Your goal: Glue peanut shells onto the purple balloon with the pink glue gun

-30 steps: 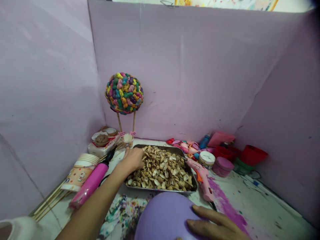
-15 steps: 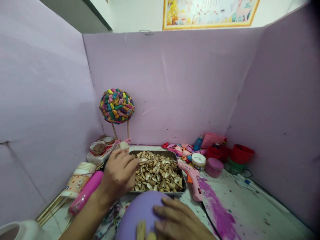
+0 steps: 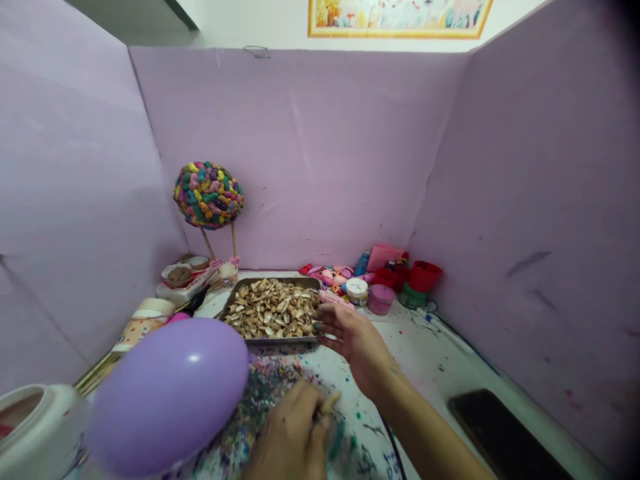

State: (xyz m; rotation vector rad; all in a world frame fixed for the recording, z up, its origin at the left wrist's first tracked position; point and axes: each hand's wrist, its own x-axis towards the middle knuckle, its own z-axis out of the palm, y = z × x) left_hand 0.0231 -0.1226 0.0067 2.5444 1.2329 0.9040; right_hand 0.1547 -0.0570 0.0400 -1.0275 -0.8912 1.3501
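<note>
My left hand [image 3: 293, 437] is low at the centre, its fingers pinched on a pale peanut shell [image 3: 330, 402] over the paint-speckled table. A purple balloon [image 3: 167, 393] lies just to its left; no hand visibly grips it. My right hand [image 3: 353, 337] reaches forward with fingers spread and holding nothing, at the right end of the metal tray [image 3: 273, 339] filled with peanut shells. Just beyond its fingertips, part of a pink glue gun [image 3: 331, 297] shows.
A ball of coloured shells on sticks [image 3: 209, 195] stands at the back left. Stacked paper cups [image 3: 143, 321] and a white jar [image 3: 30, 427] sit on the left. Small pots and red containers [image 3: 425, 275] crowd the back right. A dark flat device [image 3: 505, 433] lies at the right. Purple boards wall in three sides.
My left hand has come back from the tray to the near centre with a shell. My right hand left the balloon and reached toward the tray's right end. The balloon now sits at the left.
</note>
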